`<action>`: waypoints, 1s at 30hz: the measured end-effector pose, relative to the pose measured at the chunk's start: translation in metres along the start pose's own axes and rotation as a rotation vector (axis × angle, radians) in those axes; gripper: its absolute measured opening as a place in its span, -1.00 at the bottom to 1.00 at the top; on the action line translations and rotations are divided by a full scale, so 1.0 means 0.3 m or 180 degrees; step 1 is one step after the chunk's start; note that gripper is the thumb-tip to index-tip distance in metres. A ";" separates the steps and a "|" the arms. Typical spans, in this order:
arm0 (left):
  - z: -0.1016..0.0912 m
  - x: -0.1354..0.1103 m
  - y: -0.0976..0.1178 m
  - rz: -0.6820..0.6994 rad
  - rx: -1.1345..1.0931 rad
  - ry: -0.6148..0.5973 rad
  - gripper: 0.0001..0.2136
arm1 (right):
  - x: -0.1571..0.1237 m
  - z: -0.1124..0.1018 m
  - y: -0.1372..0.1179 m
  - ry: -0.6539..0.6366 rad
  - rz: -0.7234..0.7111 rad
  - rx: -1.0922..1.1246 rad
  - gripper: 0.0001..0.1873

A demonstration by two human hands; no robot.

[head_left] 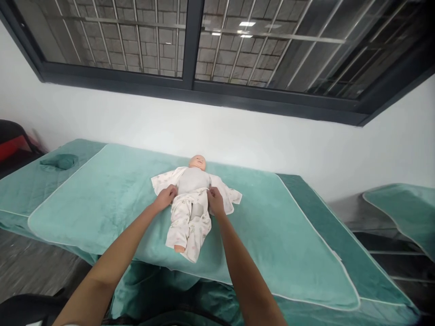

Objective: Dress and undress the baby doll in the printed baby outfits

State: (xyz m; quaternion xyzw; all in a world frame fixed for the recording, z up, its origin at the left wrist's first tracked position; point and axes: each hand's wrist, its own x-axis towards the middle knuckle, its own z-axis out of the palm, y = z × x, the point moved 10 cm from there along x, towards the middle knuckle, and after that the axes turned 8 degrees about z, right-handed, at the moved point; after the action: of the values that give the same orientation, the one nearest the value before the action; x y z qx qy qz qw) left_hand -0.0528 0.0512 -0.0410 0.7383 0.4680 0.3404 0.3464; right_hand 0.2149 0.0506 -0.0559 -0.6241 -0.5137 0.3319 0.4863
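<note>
A baby doll point(192, 181) lies on its back on a teal towel point(112, 199), head toward the wall. Its patterned white top is spread open under it and it wears matching trousers point(188, 222). My left hand point(166, 196) grips the trousers' waistband at the doll's left-of-picture hip, fingers curled. My right hand point(215, 201) holds the waistband on the other hip, fingers also closed. One bare foot point(179, 248) sticks out of a trouser leg near the towel's front edge.
The towel covers a teal padded table point(326, 235) against a white wall under a barred window. A folded teal cloth point(60, 160) lies at the far left. Another teal-covered table point(404, 213) stands at the right. A dark chair shows bottom left.
</note>
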 end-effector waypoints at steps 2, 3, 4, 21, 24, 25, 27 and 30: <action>0.042 -0.039 -0.014 0.0005 -0.0194 -0.0150 -0.86 | -0.015 0.009 0.045 -0.0100 0.0108 0.0183 -0.60; 0.065 -0.063 -0.018 0.0016 -0.0317 -0.0236 -0.83 | -0.028 0.015 0.066 -0.0172 0.0148 0.0270 -0.59; 0.088 -0.087 -0.023 0.0024 -0.0454 -0.0326 -0.80 | -0.043 0.020 0.083 -0.0251 0.0181 0.0358 -0.58; 0.072 -0.144 -0.128 -0.0259 -0.1562 0.0096 -0.74 | -0.071 0.046 0.084 -0.0986 0.0187 0.1077 -0.63; 0.057 -0.130 -0.107 -0.0181 -0.1495 0.0216 -0.79 | -0.060 0.048 0.111 -0.0894 0.0234 0.1138 -0.68; 0.054 -0.121 -0.097 -0.0143 -0.1463 0.0257 -0.78 | -0.058 0.049 0.117 -0.0883 0.0253 0.1164 -0.69; 0.044 -0.097 -0.078 -0.0062 -0.1389 0.0392 -0.76 | -0.057 0.049 0.123 -0.0857 0.0280 0.1224 -0.70; 0.045 -0.056 -0.064 0.0012 -0.1316 0.0586 -0.73 | -0.058 0.046 0.120 -0.0830 0.0276 0.1317 -0.71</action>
State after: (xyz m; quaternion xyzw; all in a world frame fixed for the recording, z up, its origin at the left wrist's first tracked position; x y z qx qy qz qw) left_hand -0.0559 0.0392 -0.0672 0.6183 0.4166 0.4957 0.4455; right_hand 0.2093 0.0376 -0.0957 -0.4846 -0.4659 0.5284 0.5186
